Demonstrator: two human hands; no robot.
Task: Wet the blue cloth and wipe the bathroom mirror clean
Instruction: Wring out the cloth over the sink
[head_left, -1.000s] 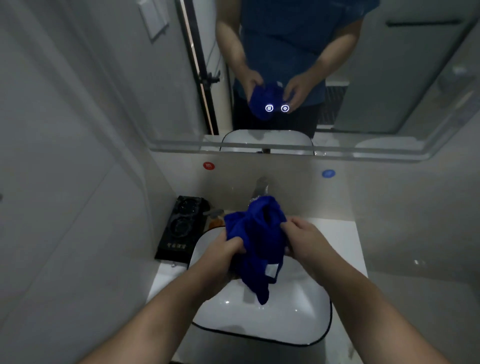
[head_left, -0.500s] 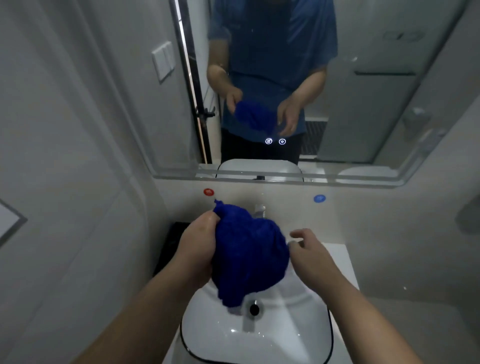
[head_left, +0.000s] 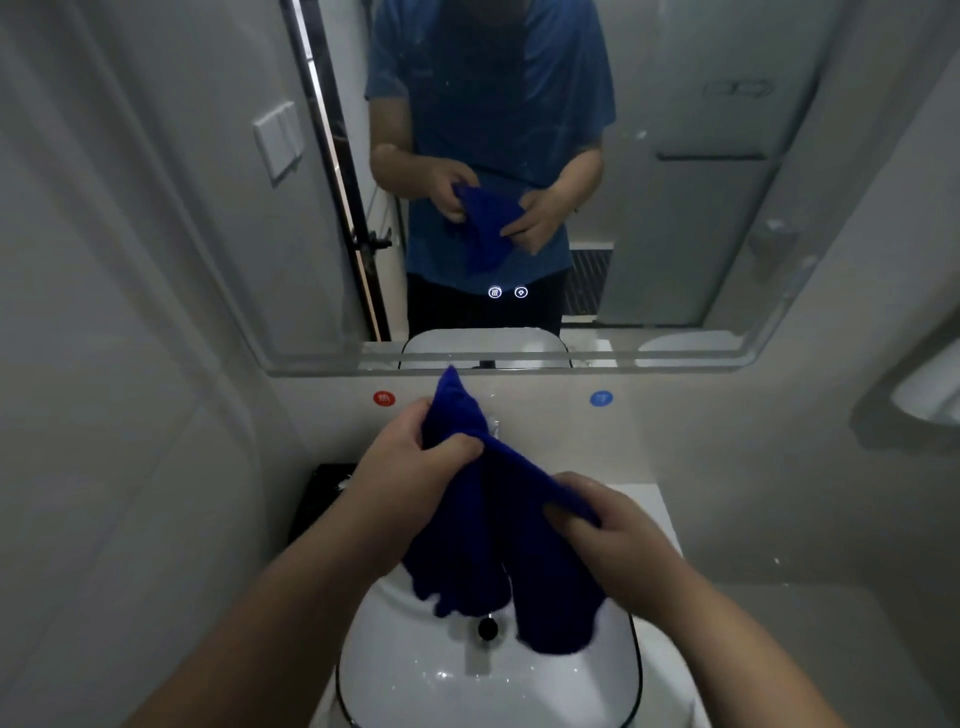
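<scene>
Blue cloth (head_left: 488, 525) is gripped by left hand (head_left: 410, 467) and right hand (head_left: 618, 540), both clamped on it, stretched above white sink (head_left: 467, 686). Mirror (head_left: 675, 208) is untouched.

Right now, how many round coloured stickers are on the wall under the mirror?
2: a red sticker left of the blue cloth, and a blue sticker to its right. The cloth could hide another.

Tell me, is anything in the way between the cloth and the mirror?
Nothing visible is. Both hands, left and right, hold the cloth over the sink. The mirror hangs just above it, past a bare strip of wall with a red dot and a blue dot.
</scene>
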